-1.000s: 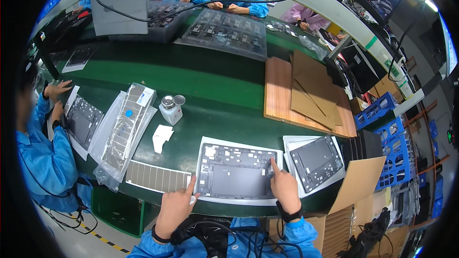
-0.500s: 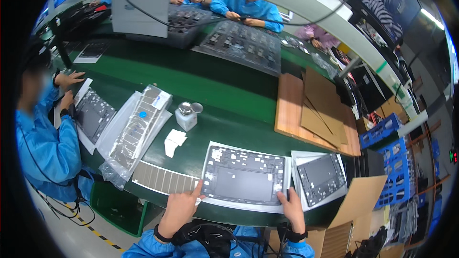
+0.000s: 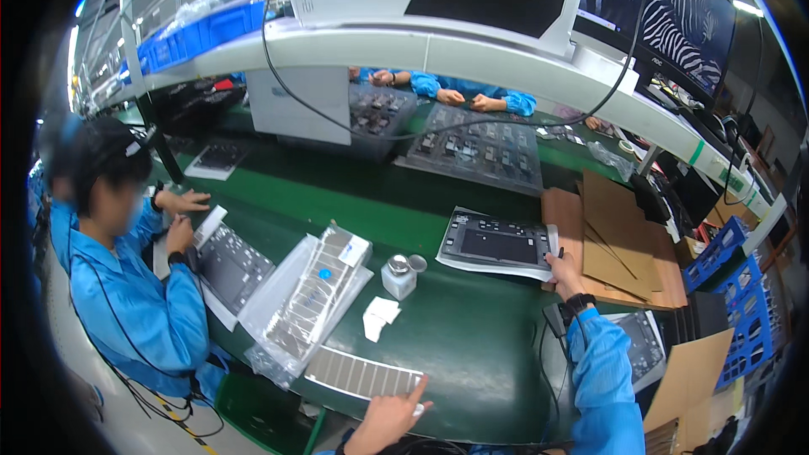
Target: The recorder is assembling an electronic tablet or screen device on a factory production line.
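My right hand (image 3: pixel 566 273) reaches far forward. It grips the right edge of a dark grey flat panel (image 3: pixel 497 240) dotted with small white pieces, which lies on white sheets. A small dark bit shows at my right fingertips, too small to name. Low in the middle is my left hand (image 3: pixel 383 423), its index finger stretched out to the right end of a strip of grey-brown rectangular pieces (image 3: pixel 362 373). Something small and white shows beside that hand's thumb. Left of the strip lies a plastic-wrapped stack of similar strips (image 3: pixel 310 299).
A white dispenser bottle (image 3: pixel 399 278) stands by a crumpled white wipe (image 3: pixel 380 317). Cardboard sheets (image 3: pixel 619 240) lie on a wooden board (image 3: pixel 670 276). Another panel (image 3: pixel 645 341) sits behind my right sleeve. At the left a co-worker (image 3: pixel 139 295) handles a similar panel (image 3: pixel 232 265).
The dark grey panel has moved from in front of me to farther back on the bench, with my right hand on it. My left hand has let go of its edge. The view has shifted.
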Motion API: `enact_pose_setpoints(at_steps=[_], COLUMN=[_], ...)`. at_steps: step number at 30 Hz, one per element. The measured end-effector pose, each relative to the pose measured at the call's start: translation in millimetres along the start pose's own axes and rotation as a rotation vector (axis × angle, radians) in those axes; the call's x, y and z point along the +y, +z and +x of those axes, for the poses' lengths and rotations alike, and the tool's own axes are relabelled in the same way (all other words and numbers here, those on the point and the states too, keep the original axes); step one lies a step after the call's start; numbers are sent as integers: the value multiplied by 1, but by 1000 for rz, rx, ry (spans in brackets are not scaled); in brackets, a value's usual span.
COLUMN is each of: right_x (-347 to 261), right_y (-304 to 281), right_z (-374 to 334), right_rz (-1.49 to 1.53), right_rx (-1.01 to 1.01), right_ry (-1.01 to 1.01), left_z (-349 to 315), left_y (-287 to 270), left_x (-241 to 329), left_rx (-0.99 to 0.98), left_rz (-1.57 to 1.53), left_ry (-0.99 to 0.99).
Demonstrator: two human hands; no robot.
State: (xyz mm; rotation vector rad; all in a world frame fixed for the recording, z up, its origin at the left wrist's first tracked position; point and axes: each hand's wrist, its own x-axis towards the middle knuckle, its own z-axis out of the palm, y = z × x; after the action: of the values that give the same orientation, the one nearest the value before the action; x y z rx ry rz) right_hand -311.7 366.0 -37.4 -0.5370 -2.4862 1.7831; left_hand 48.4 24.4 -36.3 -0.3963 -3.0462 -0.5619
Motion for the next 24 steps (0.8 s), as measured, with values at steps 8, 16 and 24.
enact_pose_setpoints(at_steps=[8, 16, 24], right_x=[29, -45, 104], right_y=[39, -70, -190], right_z=[69, -301, -358], right_rz=[-309, -230, -181], right_rx=[66, -365, 665], right_ry=[-101, -30, 199], left_z=[0, 10, 58], left_y=[11, -8, 0], left_x=[4, 1, 50], left_rx=[114, 115, 77], left_rz=[-146, -54, -68], left_ry=[18, -61, 212])
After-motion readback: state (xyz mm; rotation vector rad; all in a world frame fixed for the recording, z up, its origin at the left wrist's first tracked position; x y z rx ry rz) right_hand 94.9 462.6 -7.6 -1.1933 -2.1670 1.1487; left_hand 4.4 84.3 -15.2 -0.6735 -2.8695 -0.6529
